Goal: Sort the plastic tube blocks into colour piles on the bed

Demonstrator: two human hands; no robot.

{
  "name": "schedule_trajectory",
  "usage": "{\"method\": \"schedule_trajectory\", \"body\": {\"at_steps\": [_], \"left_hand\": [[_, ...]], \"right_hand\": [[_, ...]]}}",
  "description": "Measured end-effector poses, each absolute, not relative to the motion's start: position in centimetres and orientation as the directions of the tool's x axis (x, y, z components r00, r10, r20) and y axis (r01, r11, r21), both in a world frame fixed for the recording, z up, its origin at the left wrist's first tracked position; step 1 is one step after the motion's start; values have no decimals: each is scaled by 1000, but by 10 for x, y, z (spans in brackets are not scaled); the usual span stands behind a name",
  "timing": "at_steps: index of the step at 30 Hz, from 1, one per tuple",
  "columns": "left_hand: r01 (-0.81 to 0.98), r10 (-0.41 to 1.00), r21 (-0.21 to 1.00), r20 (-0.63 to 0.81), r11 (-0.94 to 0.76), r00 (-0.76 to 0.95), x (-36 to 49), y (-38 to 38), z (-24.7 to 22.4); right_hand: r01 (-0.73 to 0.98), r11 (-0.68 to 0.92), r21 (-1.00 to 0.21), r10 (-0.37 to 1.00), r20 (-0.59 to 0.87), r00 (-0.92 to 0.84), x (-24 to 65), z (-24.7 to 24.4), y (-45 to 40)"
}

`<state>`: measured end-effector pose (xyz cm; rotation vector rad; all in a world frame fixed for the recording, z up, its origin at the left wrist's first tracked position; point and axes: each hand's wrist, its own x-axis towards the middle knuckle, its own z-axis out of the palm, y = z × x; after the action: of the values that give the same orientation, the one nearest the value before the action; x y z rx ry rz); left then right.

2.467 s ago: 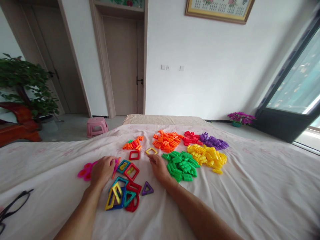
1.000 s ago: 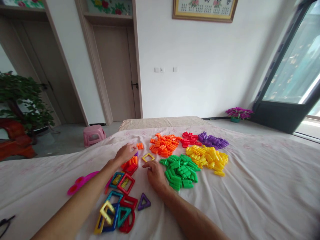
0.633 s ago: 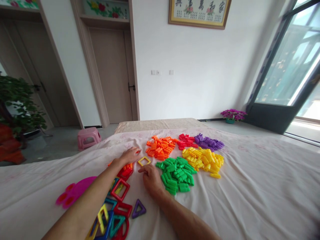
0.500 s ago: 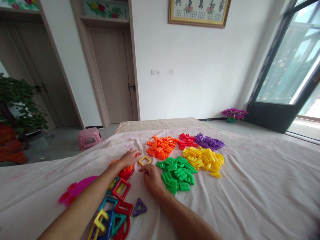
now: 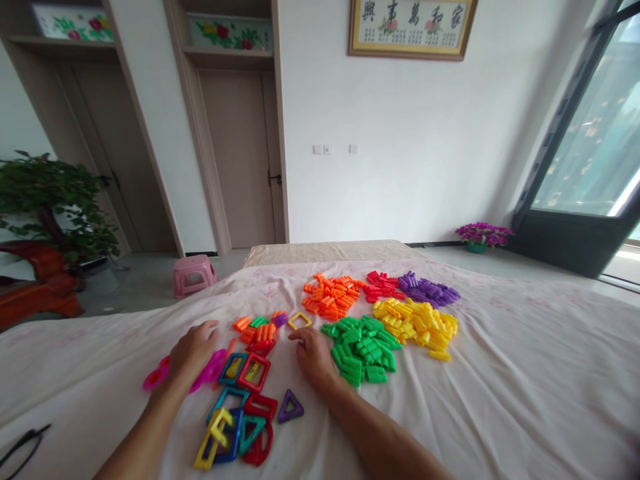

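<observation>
My left hand (image 5: 196, 347) is over the pink plastic piece (image 5: 213, 370) at the left, fingers extended and holding nothing visible. My right hand (image 5: 311, 350) rests between the yellow square frame (image 5: 300, 321) and the green block pile (image 5: 363, 348); its index finger points out near the frame, nothing in its grasp. A mixed heap of orange blocks (image 5: 260, 333), with green and purple ones, lies between my hands. Below it are magnetic frames, among them a red square (image 5: 254, 372), a blue square (image 5: 233, 368) and a purple triangle (image 5: 291, 407).
Beyond my right hand lie orange (image 5: 331, 297), red (image 5: 383, 287), purple (image 5: 429, 290) and yellow (image 5: 420, 325) block piles on the cloth (image 5: 510, 373). Black-rimmed glasses (image 5: 25, 443) lie at the lower left. A pink stool (image 5: 195, 275) stands beyond the cloth.
My left hand has moved left from the mixed heap to the pink piece, uncovering the heap. My right hand stays beside the yellow frame. The view has shifted slightly left.
</observation>
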<state>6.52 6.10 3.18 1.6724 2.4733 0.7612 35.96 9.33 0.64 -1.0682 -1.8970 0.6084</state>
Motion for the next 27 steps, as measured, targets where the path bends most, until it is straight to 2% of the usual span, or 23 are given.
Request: {"method": "schedule_trajectory", "body": {"at_steps": [3,6,11,20,23,27], "left_hand": [[863,825,299,284,408,-488,71,35,16],[889,829,205,323,409,-456,84,26,8],[900,845,215,315,380,-432,86,31,9],[917,863,223,323,329,-388,78,38,8],[924,866,213,333,316,-373,77,40,7],[931,869,209,343,298,-355,75,41,6]], "right_hand": [[479,539,-693,842,450,-297,360,11,87],[498,584,-641,812,472,-344,359,15,81],[528,647,-550,762,477,-437,346,28,82],[745,541,-390,840,301,-452,300,45,115],[718,549,-428,836,297,-462,297,40,112],[613,574,-542,818,351,-456,301,36,109]]}}
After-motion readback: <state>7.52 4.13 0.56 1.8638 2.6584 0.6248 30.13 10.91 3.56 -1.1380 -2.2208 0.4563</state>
